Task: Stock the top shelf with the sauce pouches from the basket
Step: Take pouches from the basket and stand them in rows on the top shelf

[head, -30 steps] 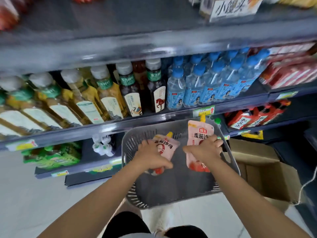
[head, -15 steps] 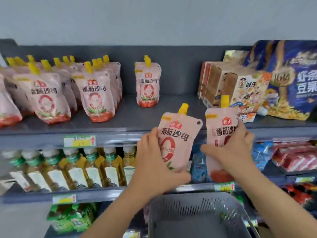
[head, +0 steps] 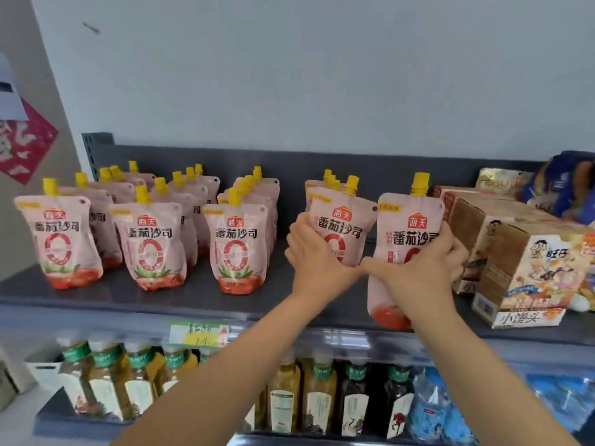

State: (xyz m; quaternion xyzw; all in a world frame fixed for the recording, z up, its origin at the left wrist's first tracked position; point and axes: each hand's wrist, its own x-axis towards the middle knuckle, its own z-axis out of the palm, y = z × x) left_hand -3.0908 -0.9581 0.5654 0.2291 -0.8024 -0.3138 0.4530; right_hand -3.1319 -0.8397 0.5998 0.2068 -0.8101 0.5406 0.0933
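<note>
My left hand [head: 314,252] grips a pink tomato sauce pouch [head: 341,226] with a yellow cap, held upright in front of a short row of like pouches on the grey top shelf [head: 193,296]. My right hand [head: 425,272] grips a second pouch [head: 407,233], upright, its red bottom hanging at the shelf's front edge beside the brown cartons. Three rows of the same pouches [head: 236,249] stand to the left on this shelf. The basket is out of view.
Brown snack cartons [head: 515,262] crowd the shelf's right side, with blue bags [head: 563,185] behind them. A price tag [head: 199,334] hangs on the shelf lip. Tea bottles [head: 135,378] and blue water bottles [head: 434,410] fill the shelf below.
Both hands lifted a pouch each out of the basket and carried them up to the top shelf. The view has risen from the basket to the top shelf.
</note>
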